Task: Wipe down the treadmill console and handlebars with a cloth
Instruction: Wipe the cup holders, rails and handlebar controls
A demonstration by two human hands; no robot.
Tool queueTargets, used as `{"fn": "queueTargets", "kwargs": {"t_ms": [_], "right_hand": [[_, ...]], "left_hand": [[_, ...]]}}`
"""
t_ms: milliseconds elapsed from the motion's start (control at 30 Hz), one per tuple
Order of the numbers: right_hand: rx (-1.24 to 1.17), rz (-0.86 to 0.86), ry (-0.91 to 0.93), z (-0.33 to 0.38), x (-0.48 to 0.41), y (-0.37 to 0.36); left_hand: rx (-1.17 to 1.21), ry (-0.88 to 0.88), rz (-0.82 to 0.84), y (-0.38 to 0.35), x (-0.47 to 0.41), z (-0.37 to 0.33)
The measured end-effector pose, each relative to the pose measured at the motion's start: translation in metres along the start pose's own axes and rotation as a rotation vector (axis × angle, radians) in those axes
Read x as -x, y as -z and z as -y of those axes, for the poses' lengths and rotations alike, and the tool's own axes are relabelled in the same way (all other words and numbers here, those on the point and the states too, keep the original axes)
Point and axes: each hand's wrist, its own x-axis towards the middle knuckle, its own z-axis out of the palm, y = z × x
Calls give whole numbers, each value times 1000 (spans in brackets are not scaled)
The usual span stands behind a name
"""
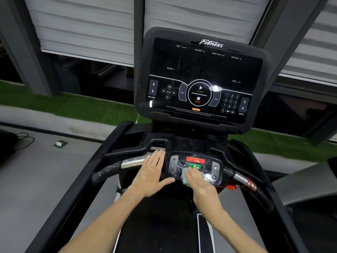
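The pale green cloth point(184, 177) lay bunched on the small control pod point(173, 163) at the middle of the handlebar, lower centre of the frame. The right hand point(199, 182) pressed it down, fingers point(189, 172) together and fairly straight on top of the cloth rather than curled around it. The cloth's upper edge touched the green button point(196, 166), with the red button point(195, 159) just above.

The left hand point(151, 172) rested flat on the handlebar point(134, 161) just left of the pod, fingers straight and close together, thumb spread toward the pod's lower edge.

The main risk was a press through the cloth. A firm stroke over the green button could well have started the belt (the person appeared to be standing over it). The pod looked covered in wrinkled clear film, so a dragging cloth might have caught and lifted an edge.

To the right, a red safety clip point(231, 186) and its cord hung at the bar. A wide sweep that way could have snagged and pulled it.

Higher up, the big console point(200, 70) showed touch keys, START point(200, 90) among them. Wiping there would likely have carried the same hazard of an accidental press.
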Motion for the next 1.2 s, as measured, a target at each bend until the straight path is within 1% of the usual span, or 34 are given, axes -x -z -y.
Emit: {"fn": "queueTargets", "kwargs": {"t_ms": [67,167,300,367,400,533,633,733,833,933,1033,1100,1200], "right_hand": [[15,34,47,2,5,4],[64,47,68,-7,-19,18],[107,-1,-55,-6,-62,31],[75,-15,-89,1,-61,23],[51,-8,-77,5,-53,17],[-13,81,67,24,-12,5],[1,113,99,25,-23,15],[85,70,16,17,-60,22],[75,34,-59,23,-78,21],[23,26,5,34,-49,10],[-17,108,82,43,-19,6],[11,113,81,42,-28,8],[60,48,17,37,-65,13]], "left_hand": [[6,3,-8,0,-1,0],[23,0,2,2,-1,-2],[19,-5,20,4,-1,-2],[6,-12,34,3,-2,1],[1,-13,34,2,-1,2],[3,-16,28,1,-2,2],[-1,-11,20,1,-2,0],[6,-15,26,1,-1,0],[-9,-19,30,3,-1,1],[21,-27,0,-1,-2,2],[49,-30,-23,-3,-3,3],[60,-29,-24,-4,-3,3],[54,-32,-9,-4,-3,4]]}}
